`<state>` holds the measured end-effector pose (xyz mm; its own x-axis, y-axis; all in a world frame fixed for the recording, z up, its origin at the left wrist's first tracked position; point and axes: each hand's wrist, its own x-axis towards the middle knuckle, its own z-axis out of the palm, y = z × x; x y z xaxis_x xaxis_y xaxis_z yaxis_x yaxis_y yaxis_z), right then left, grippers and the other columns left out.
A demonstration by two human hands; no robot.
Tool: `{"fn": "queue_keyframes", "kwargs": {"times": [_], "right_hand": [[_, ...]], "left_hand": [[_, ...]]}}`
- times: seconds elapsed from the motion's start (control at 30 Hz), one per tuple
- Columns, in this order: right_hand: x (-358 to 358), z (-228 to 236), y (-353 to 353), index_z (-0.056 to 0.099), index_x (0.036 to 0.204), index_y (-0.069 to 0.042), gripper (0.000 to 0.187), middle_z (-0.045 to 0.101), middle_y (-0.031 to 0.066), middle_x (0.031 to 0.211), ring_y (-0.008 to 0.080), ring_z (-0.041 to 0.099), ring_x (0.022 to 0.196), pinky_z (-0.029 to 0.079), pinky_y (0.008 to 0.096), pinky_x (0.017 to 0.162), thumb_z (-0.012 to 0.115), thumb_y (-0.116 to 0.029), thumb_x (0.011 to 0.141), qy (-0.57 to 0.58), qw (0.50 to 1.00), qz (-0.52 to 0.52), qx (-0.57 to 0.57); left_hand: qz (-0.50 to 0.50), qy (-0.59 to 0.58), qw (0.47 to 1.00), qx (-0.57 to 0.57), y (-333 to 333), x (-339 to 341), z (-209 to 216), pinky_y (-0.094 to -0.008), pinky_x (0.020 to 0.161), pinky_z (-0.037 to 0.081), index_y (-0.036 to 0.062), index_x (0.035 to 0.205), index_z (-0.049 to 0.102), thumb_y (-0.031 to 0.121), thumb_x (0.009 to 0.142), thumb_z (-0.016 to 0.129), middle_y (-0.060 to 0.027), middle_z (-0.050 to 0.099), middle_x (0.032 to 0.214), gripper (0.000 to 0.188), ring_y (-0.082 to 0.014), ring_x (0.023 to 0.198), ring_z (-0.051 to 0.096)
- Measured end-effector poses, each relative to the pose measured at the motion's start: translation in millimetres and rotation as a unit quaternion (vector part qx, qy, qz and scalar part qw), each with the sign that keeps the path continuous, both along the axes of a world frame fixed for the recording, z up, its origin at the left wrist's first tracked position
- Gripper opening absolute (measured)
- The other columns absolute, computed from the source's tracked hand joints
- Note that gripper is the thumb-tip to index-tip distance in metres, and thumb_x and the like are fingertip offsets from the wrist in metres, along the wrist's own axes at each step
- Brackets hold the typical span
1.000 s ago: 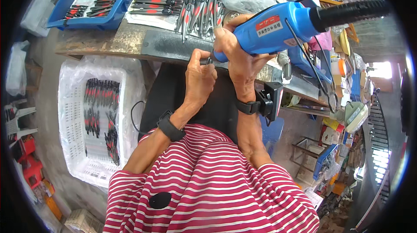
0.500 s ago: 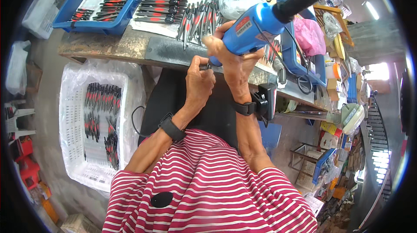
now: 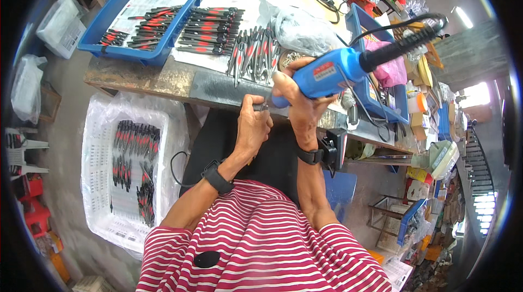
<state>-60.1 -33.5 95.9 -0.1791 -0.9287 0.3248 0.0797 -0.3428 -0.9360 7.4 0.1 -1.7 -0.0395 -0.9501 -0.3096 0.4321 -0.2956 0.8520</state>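
Observation:
My right hand (image 3: 298, 108) grips a blue electric hand tool (image 3: 338, 71) with a black rear end and a black cord, its tip pointing down and left. My left hand (image 3: 252, 128) is closed around a small dark part held right at the tool's tip (image 3: 262, 105), at the front edge of the workbench (image 3: 180, 86). Just beyond my hands lies a row of red-and-black handled pliers (image 3: 253, 52) on white paper. Both wrists wear black bands.
A blue tray (image 3: 158, 52) with more pliers sits at the bench's back left. A white crate (image 3: 101, 145) with several pliers stands on the floor to my left. A clear plastic bag (image 3: 305, 30), blue bins and cluttered shelves are on the right.
The blue tool's rear end has swung between frames, tilting up and then back toward level. My left hand stayed at the tool tip. The view shifted slightly.

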Motion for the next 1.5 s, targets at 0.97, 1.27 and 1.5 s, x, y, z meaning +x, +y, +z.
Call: {"fn": "queue_keyframes", "kwargs": {"times": [0.97,1.27,1.5], "right_hand": [[-25.4,-22.0,-6.6,0.058,0.09,0.001,0.026,0.059,0.0039,0.067,0.0104,0.056,0.055,0.044,0.0223,0.051,0.073,0.001,0.068,0.061,0.997,-0.024,-0.035],[-22.2,-20.7,-3.7,0.057,0.09,0.0,0.026,0.058,0.0039,0.067,0.0106,0.056,0.054,0.044,0.0224,0.052,0.071,0.003,0.068,0.02,1.0,-0.014,-0.018],[-21.2,-20.2,-4.1,0.056,0.091,0.0,0.027,0.058,0.0049,0.066,0.0114,0.056,0.053,0.045,0.0234,0.052,0.071,0.001,0.069,0.037,0.999,-0.024,-0.029]], "left_hand": [[-0.021,-0.473,0.865,-0.169,-132.6,46.9,47.6,-0.0391,0.085,0.043,-0.0046,0.116,0.049,-0.002,0.074,0.042,-0.0274,0.058,0.108,0.043,-0.0367,0.1,0.058],[0.111,-0.465,0.862,-0.169,-115.9,87.7,45.0,-0.04,0.081,0.047,-0.0032,0.104,0.056,-0.002,0.073,0.047,-0.0239,0.063,0.09,0.032,-0.0358,0.088,0.061],[0.005,-0.555,0.803,-0.217,-130.8,133.5,52.7,-0.036,0.079,0.049,-0.0026,0.094,0.061,-0.002,0.073,0.044,-0.0185,0.065,0.091,0.028,-0.0276,0.089,0.063]]}}
